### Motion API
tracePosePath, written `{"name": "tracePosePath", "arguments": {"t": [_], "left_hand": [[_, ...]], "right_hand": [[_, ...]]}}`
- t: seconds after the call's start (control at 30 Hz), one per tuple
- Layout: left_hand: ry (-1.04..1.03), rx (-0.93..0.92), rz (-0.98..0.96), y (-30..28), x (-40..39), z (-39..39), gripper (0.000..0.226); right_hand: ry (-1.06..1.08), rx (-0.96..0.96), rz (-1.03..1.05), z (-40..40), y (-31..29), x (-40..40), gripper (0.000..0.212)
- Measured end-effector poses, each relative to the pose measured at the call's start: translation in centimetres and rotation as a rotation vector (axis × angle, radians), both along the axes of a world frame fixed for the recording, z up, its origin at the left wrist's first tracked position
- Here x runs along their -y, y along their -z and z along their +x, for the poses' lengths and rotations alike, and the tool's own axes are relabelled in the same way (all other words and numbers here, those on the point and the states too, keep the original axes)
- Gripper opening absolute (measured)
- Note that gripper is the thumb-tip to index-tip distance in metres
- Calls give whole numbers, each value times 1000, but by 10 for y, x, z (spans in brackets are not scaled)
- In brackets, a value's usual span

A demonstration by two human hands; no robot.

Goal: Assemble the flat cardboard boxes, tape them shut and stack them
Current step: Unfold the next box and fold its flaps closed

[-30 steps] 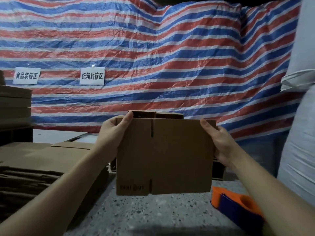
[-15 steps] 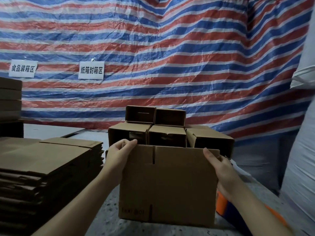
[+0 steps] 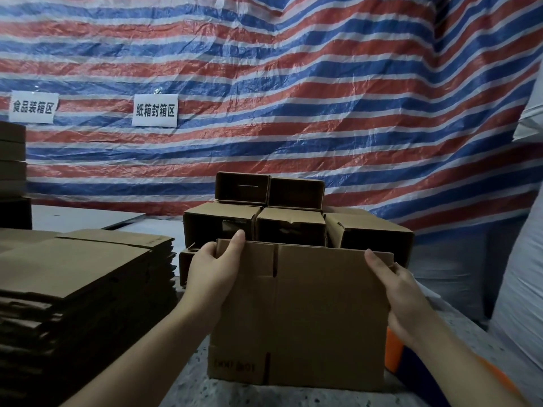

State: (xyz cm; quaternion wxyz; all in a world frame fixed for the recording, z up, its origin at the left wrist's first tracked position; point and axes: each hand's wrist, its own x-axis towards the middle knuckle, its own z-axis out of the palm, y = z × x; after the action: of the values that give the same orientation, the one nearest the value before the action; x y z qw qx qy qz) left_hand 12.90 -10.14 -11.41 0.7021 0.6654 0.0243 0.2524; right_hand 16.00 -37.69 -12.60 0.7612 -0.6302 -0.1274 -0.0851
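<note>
- Cardboard, brown and still folded flat: the box [image 3: 299,315] stands upright on its lower edge at the middle of the speckled surface [image 3: 188,392], its broad face toward the camera, with slots cut at the top and bottom edge and faint print near the lower left corner.
- The left hand [image 3: 213,271] grips the box's upper left corner, fingers curled over the top edge and thumb on the near face.
- The right hand [image 3: 402,292] holds the upper right edge; its thumb lies along the near face and its fingers wrap behind the edge, mostly hidden.
- Just behind the box stands a pile of assembled boxes [image 3: 291,218], about 3 across in the visible lower row and 2 on top, their open ends facing the camera.
- To the left, near the left forearm, is a tall stack of flat cardboard blanks [image 3: 79,274].
- At the right, partly behind the right forearm, an orange and dark blue object [image 3: 393,353] rests on the surface; I cannot tell what it is.
- A red, white and blue striped tarp [image 3: 293,98] hangs behind everything, carrying 2 white signs [image 3: 154,110] with Chinese characters.
- At the far left edge, more cardboard [image 3: 11,160] is piled against the tarp.
</note>
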Motion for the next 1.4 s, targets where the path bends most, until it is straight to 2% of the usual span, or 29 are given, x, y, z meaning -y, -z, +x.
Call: {"name": "tracePosePath", "arguments": {"t": [0.27, 0.43, 0.73, 0.87, 0.97, 1.1, 1.23, 1.4], "left_hand": [[-31, 50, -48, 9, 7, -1, 38], [-41, 46, -46, 9, 8, 0, 37], [18, 11, -129, 5, 13, -4, 37], [46, -7, -113, -3, 7, -5, 49], [64, -13, -77, -6, 4, -4, 56], [231, -86, -112, -15, 5, -7, 59], [384, -162, -276, -22, 4, -11, 44], [432, -128, -201, -21, -13, -3, 43]], "right_hand": [[-46, -10, 6, -3, -3, 2, 34], [-66, 8, 24, -7, -6, -1, 41], [28, -2, -50, -12, -9, -7, 47], [21, 44, -27, -16, -16, -10, 42], [-63, 99, -60, -23, -22, -16, 42], [-157, 88, -21, -27, -26, -24, 49], [-204, 29, 79, -30, -31, -29, 68], [-246, -23, 81, -29, -28, -29, 64]]}}
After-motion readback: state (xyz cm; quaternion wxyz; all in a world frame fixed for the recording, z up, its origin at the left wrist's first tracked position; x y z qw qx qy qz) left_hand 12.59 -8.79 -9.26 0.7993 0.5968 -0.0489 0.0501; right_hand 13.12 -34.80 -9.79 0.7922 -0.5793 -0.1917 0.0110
